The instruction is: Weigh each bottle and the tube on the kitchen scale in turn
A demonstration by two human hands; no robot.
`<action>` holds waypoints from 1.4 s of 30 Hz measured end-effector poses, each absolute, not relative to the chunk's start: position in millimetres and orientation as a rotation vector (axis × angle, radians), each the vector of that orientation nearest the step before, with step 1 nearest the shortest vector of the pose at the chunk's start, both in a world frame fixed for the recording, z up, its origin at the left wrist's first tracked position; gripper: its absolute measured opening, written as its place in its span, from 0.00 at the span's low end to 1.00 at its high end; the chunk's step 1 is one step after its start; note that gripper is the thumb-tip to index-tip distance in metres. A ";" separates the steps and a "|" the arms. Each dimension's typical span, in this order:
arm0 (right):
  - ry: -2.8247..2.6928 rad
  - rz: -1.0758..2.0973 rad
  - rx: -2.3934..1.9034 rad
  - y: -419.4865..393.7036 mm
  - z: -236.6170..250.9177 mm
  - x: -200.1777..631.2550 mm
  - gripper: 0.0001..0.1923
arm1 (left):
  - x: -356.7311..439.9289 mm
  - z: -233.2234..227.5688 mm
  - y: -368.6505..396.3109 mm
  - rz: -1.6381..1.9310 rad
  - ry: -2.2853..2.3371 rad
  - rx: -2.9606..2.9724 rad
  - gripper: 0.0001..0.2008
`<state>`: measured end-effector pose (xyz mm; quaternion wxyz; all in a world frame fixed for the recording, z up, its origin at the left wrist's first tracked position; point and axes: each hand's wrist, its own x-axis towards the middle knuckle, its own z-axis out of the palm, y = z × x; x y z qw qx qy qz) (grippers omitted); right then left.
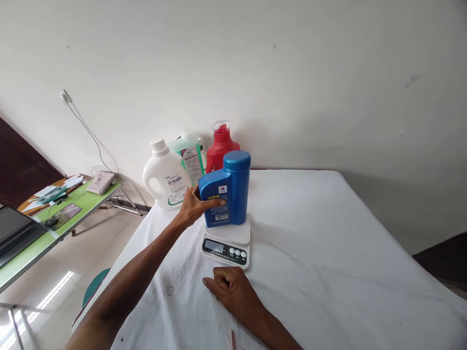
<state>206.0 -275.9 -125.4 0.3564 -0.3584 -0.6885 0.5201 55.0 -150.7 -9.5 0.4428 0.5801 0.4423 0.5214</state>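
Right now, in the head view, my left hand (195,206) sits just left of centre frame, fingers wrapped around the handle side of the blue jug (226,192) — thumb and fingertips press its label face, so it is holding the jug. That jug stands upright on the platform of the white scale (229,243), dead centre in the frame, cap on top. The scale's display and buttons face me along its near edge; the readout is too small to read.

My right hand (233,289) rests lower centre, on the white cloth (346,272), just in front of the scale and not touching it. Its fingers are curled under in a loose fist, holding nothing that I can see.

Behind the jug, toward the wall at upper centre, three more containers stand close together — a white jug (164,177) on the left, a green bottle (189,158) in the middle, a red jug (221,146) on the right, partly hidden by the blue one.

At far left, a green table (40,243) carries a laptop (16,231) and some papers.
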 end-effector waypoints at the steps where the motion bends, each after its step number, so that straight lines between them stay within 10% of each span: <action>1: -1.784 1.334 -0.926 -275.7 -125.5 206.1 0.24 | 54.7 -11.3 -150.0 1.295 1.100 1.439 0.28; 42: -1.921 1.267 -0.977 -279.1 -125.9 213.5 0.27 | 14.6 -117.3 -162.7 1.388 1.406 1.349 0.13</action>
